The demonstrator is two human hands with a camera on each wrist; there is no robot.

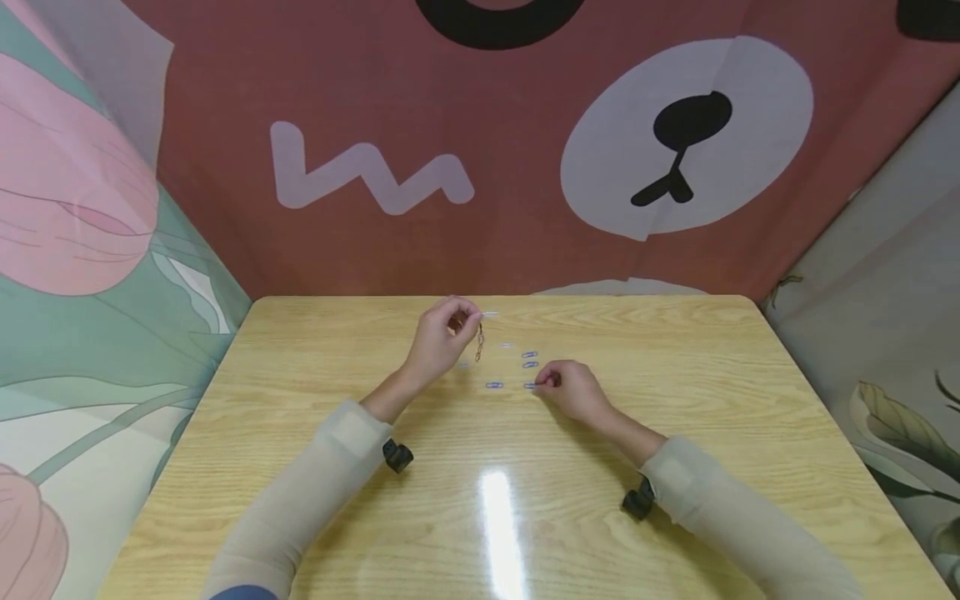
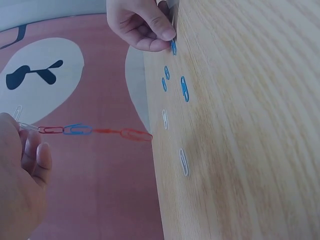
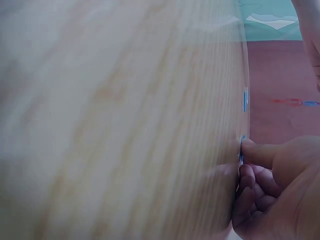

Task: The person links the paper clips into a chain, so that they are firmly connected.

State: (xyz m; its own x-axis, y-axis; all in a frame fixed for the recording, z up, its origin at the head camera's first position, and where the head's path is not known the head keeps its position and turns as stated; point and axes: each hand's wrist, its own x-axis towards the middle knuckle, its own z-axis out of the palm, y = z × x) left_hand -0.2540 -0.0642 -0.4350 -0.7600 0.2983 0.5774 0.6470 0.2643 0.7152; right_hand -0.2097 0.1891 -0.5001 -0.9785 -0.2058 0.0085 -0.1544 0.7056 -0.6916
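Note:
My left hand (image 1: 442, 342) is raised over the far part of the table and pinches the top of a paper clip chain (image 2: 77, 130). White links sit at the fingers, with red and blue ones hanging below. Lower and to the right, my right hand (image 1: 577, 390) pinches a blue paper clip (image 2: 174, 48) at the tabletop between thumb and fingers; the fingertips cover part of it. Loose on the wood nearby lie a blue paper clip (image 1: 494, 385), two more blue clips (image 1: 530, 359) side by side, a white clip (image 2: 165, 119) and another white clip (image 2: 184, 162).
The wooden table (image 1: 420, 517) reaches back to a reddish curtain (image 1: 360, 250) with a printed bear face. Patterned cloth (image 1: 82, 333) hangs at the left, and more at the right. Small black cameras (image 1: 397, 456) are worn at both wrists.

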